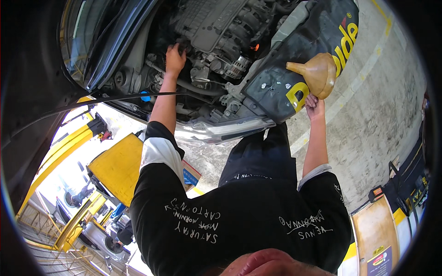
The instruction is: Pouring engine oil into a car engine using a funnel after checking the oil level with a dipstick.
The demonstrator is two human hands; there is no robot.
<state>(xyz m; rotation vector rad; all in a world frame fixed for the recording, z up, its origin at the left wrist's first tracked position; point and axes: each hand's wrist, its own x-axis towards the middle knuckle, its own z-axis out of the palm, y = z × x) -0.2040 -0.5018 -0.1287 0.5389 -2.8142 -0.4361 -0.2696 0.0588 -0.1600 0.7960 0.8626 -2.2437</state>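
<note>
My left hand [175, 60] reaches into the engine bay, left of the dark engine cover [207, 23]. Its fingers are curled together by a dark part at the cover's edge; what they grip is too dark to name. Out to the right, beyond the car's front corner, my right hand [315, 107] holds a translucent amber plastic funnel [318, 76] by its wide end. The funnel lies on its side in the air, its spout pointing left over the dark fender cover [267, 87] with yellow lettering. An alternator [235, 68] shows below the engine cover.
The raised hood [27, 92] hangs along the left, with a thin dark rod [124, 97] crossing above my left forearm. A blue cap [145, 96] sits near the headlight [221, 131]. Behind me stand a yellow cabinet [117, 168], yellow lift posts [60, 145] and a wooden board [375, 230].
</note>
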